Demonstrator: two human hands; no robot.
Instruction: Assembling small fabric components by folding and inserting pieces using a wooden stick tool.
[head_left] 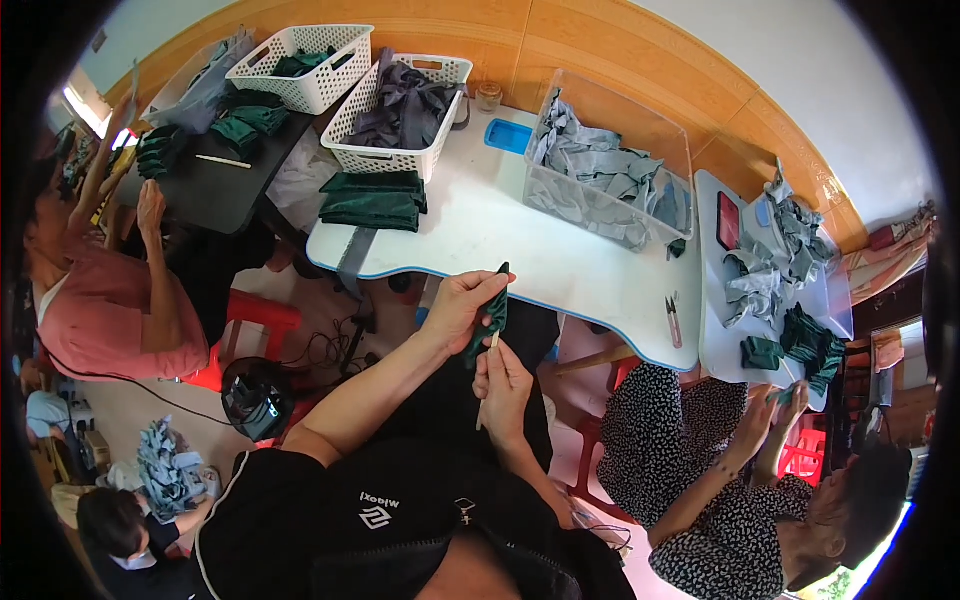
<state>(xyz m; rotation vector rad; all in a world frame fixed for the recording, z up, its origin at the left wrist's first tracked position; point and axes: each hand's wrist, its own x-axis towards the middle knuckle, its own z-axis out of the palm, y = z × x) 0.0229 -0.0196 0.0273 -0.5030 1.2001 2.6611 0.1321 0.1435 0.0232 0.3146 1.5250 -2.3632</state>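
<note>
Over my lap, in front of the white table's near edge, my left hand (465, 312) pinches a narrow piece of dark green velvety fabric (498, 306). Its pointed tip sticks up past my fingers. Just below, my right hand (503, 385) is closed around a thin pale wooden stick (480, 414). The upper end of the stick meets the lower part of the fabric; whether it goes inside, I cannot tell. On the table, to the left of my hands, lies a stack of folded dark green fabric pieces (374, 202).
Behind the stack stand white baskets (440, 160) of fabric. A clear plastic bin (600, 205) of grey-green cloth sits at the back right. Small thread snips (674, 322) lie near the table's right end. Co-workers sit left and right; the right one's hands (770, 415) handle green fabric.
</note>
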